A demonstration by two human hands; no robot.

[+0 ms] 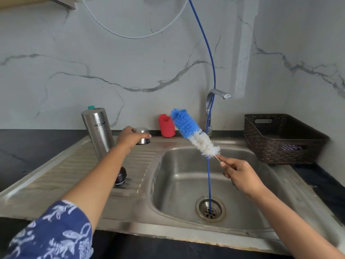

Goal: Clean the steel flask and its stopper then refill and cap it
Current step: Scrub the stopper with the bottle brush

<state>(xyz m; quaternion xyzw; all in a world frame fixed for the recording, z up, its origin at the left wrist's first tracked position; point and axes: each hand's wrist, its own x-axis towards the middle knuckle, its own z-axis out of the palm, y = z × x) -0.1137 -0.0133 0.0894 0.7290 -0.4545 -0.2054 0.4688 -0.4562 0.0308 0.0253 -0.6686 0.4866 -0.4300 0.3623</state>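
Steel flask (98, 131) stands upright on the drainboard (56, 174), long axis vertical, just left of my left hand (130, 137), which grips the steel cap (143, 136) from above; right hand (237, 172) pinches the brush (194, 135) handle over the sink (177, 174), well apart; left hand judged nearer.

The left forearm (106, 171) hides the flask's (98, 128) lower end and half the black stopper (122, 176). The left hand (130, 138) covers part of the steel cap (144, 134). The brush handle (218, 158) vanishes in the right hand's (240, 176) grip. A purple thing (291, 147) inside the basket (280, 128) is too small to tell.
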